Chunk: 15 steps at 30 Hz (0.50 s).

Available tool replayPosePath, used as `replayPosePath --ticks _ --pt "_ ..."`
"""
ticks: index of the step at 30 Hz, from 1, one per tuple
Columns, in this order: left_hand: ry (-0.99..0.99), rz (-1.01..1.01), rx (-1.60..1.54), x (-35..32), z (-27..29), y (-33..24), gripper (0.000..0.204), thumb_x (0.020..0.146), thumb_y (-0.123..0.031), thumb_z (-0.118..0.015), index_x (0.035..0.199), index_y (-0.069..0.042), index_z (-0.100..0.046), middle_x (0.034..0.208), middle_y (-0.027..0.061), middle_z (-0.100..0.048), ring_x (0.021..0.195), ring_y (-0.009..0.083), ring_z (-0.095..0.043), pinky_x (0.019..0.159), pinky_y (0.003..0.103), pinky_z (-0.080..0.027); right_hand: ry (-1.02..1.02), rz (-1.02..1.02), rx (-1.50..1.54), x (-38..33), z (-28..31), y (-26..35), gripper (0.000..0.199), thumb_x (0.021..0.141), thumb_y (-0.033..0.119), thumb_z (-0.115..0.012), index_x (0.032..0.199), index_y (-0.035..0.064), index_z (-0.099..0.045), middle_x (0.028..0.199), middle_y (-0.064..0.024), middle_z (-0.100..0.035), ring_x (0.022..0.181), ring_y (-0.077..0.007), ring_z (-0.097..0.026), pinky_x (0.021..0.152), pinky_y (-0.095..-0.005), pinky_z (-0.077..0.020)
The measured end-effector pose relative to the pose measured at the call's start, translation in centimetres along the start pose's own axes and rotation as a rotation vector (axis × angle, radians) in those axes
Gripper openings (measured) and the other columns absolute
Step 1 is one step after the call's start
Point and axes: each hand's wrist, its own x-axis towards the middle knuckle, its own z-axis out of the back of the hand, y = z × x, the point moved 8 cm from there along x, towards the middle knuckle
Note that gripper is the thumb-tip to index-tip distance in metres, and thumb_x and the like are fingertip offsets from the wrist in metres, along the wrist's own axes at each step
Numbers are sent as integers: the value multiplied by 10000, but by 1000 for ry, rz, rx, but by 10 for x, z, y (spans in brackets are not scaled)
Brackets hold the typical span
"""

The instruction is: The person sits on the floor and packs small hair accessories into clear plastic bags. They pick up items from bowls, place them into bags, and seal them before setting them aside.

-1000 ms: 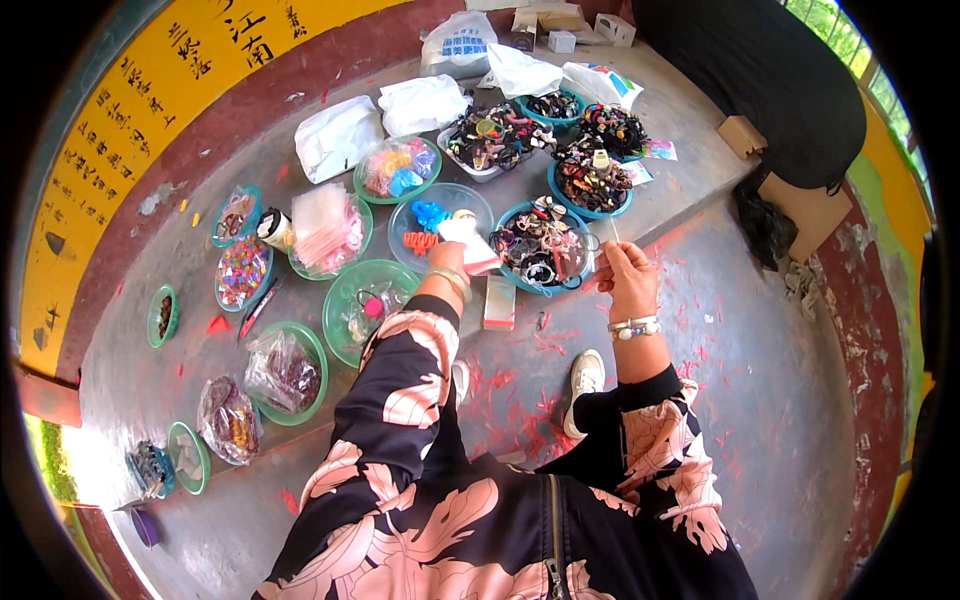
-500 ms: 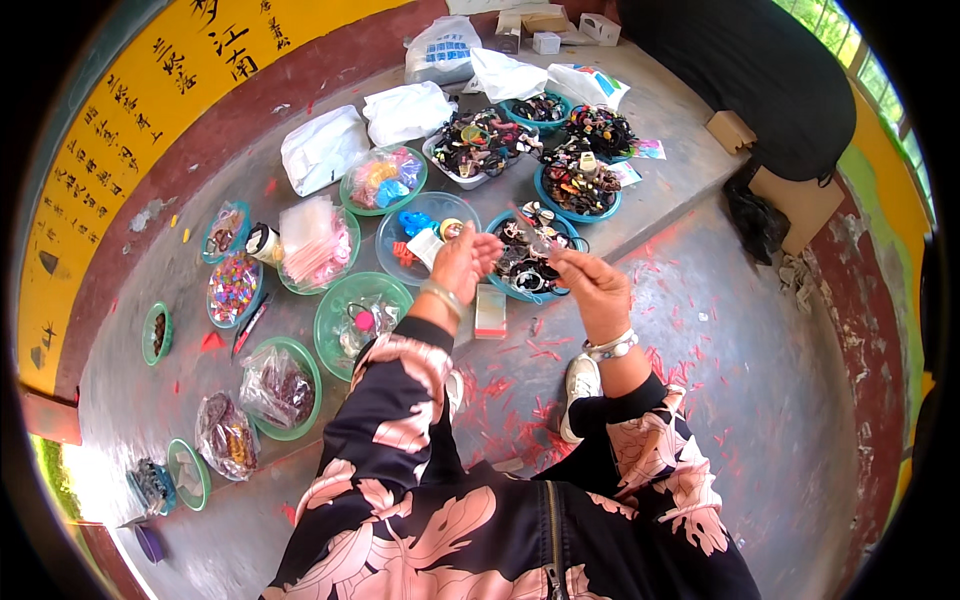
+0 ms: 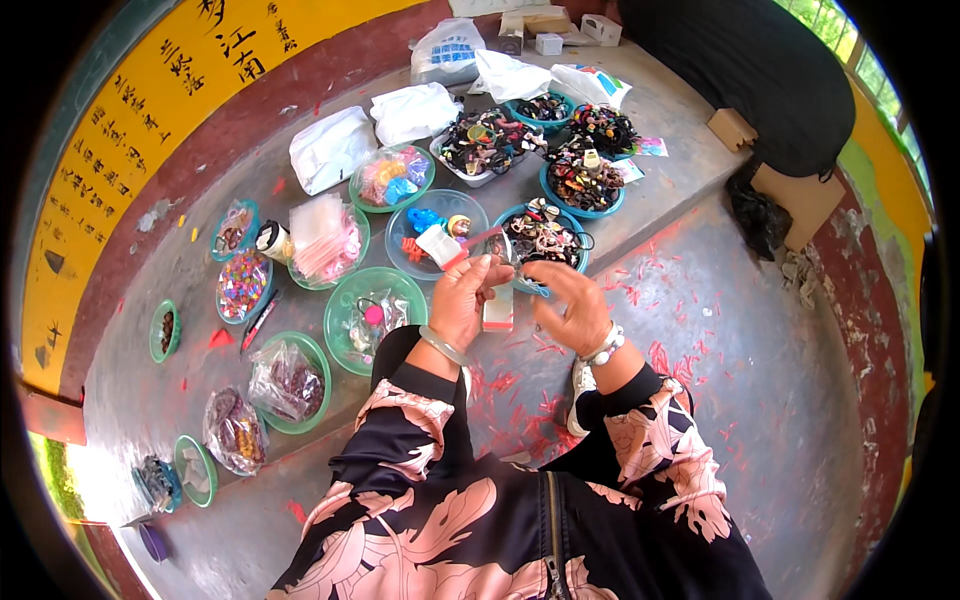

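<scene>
The left hand (image 3: 460, 305) and right hand (image 3: 578, 312) meet in front of the body, their fingertips near each other. Between them, toward twelve o'clock, is a small clear packet (image 3: 491, 243) with a reddish edge. The left thumb and fingers look closed on its lower end. The right fingers are half curled and point in toward ten o'clock; whether they also have hold of the packet, I cannot tell.

The step in hand seems to be working the packet between both hands, perhaps opening or straightening its mouth. The next move, as I judge it, calls for a steady left pinch while the right fingertips find a free edge of the film without creasing it.

From the hands, a blue bowl (image 3: 584, 264) of hair ties sits at one o'clock, a clear bowl (image 3: 400, 262) with a white-and-red box (image 3: 441, 247) at ten, and a green bowl (image 3: 336, 345) toward eight. Another box (image 3: 498, 316), partly hidden by the left hand, lies at six.
</scene>
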Motion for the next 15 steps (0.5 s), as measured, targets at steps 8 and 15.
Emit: replayPosePath --ticks 8,15 --pt "210 -94 298 -6 -21 3 211 878 -198 -534 954 -12 -602 849 88 -661 733 86 -578 619 204 -400 80 -747 641 -19 -21 -73 285 762 134 -672 989 -24 -607 926 -59 -628 823 -117 -572 737 -242 -453" --pt "198 -129 377 -5 -22 3 205 864 -195 -564 920 -5 -615 812 54 -659 754 85 -598 613 204 -420 62 -730 671 -22 -28 -79 106 764 56 -656 854 1 -645 773 -6 -625 687 -79 -554 647 -208 -448"
